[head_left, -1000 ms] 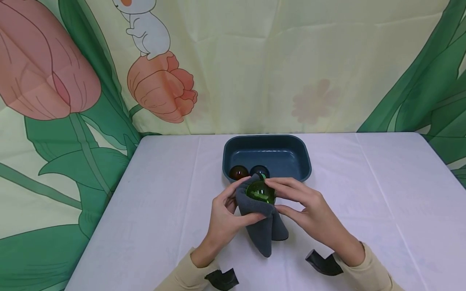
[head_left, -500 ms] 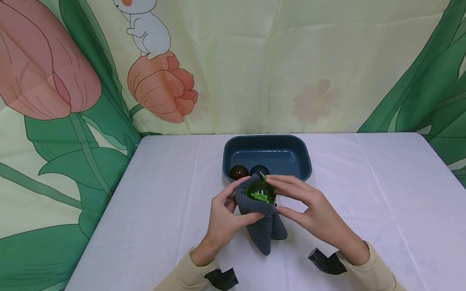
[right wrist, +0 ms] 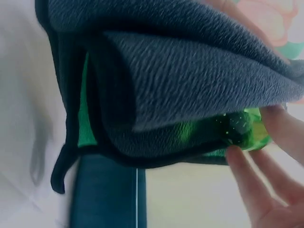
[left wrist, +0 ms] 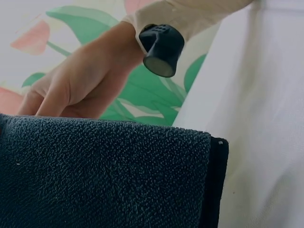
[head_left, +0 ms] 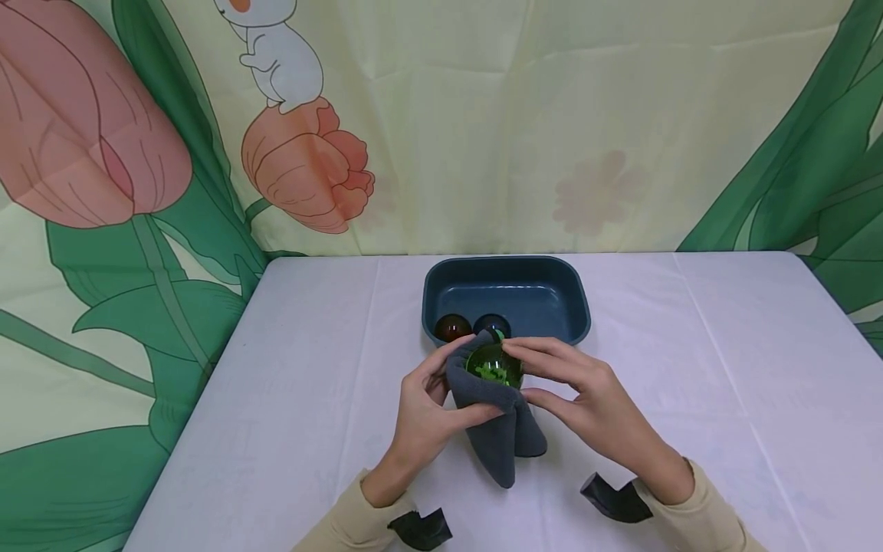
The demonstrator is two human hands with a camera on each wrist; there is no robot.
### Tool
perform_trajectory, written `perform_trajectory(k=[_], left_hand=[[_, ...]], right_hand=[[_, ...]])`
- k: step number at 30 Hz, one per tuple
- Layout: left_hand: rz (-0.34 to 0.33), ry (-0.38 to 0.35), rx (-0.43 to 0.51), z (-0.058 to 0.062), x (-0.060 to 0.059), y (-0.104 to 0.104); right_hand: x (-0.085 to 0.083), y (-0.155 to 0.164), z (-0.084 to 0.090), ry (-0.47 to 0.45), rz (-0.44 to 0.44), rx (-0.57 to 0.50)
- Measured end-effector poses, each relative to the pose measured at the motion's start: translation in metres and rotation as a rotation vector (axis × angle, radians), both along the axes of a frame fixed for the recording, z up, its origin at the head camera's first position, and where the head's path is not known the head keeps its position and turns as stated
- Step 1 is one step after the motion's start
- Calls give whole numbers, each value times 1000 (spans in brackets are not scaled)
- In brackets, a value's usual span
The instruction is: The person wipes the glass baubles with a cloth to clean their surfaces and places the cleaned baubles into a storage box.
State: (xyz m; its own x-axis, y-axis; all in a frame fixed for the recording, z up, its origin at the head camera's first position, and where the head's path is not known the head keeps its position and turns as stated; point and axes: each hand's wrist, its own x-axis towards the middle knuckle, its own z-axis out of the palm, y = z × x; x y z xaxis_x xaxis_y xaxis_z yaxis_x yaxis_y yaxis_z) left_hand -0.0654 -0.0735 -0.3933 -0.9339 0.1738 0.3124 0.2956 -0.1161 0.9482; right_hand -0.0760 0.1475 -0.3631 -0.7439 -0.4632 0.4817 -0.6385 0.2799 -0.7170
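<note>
My left hand (head_left: pixel 431 410) holds a dark grey-blue towelling cloth (head_left: pixel 493 441), its thumb over the near edge. The cloth wraps the left and near sides of a clear green glass ball (head_left: pixel 494 365), and its loose end hangs down in folds. From the right, the thumb and fingertips of my right hand (head_left: pixel 586 387) pinch the ball. In the right wrist view the green ball (right wrist: pixel 251 130) shows below the folded cloth (right wrist: pixel 199 80), between the fingertips. The cloth (left wrist: pixel 104 171) fills the lower left wrist view and hides the ball there.
Just beyond the hands stands a dark blue rectangular tray (head_left: pixel 507 263) on the white-covered table (head_left: pixel 324 368). An amber-brown ball (head_left: pixel 452 327) and a dark ball (head_left: pixel 492 323) lie at its near left. A flower-printed curtain (head_left: pixel 469 153) hangs behind the table.
My right hand has shifted slightly to the right and back again at the ball. Bright patches in the green ball look different. The left hand and cloth have hardly moved.
</note>
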Motion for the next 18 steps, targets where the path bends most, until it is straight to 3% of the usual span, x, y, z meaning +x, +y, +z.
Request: perform_trajectory(k=[5,8,11,18], left_hand=[[4,14,-3,-1,0,0],[7,15,-2,-1,0,0],[10,8,2,-1,0,0],[10,4,0,-1,-1,0]], right_hand=[[1,-1,-1,-216,-25,-45],[0,0,-1,-268,-28,-41],[0,1,0,-245,-16,-18],[-1,5,5,-78,5,56]])
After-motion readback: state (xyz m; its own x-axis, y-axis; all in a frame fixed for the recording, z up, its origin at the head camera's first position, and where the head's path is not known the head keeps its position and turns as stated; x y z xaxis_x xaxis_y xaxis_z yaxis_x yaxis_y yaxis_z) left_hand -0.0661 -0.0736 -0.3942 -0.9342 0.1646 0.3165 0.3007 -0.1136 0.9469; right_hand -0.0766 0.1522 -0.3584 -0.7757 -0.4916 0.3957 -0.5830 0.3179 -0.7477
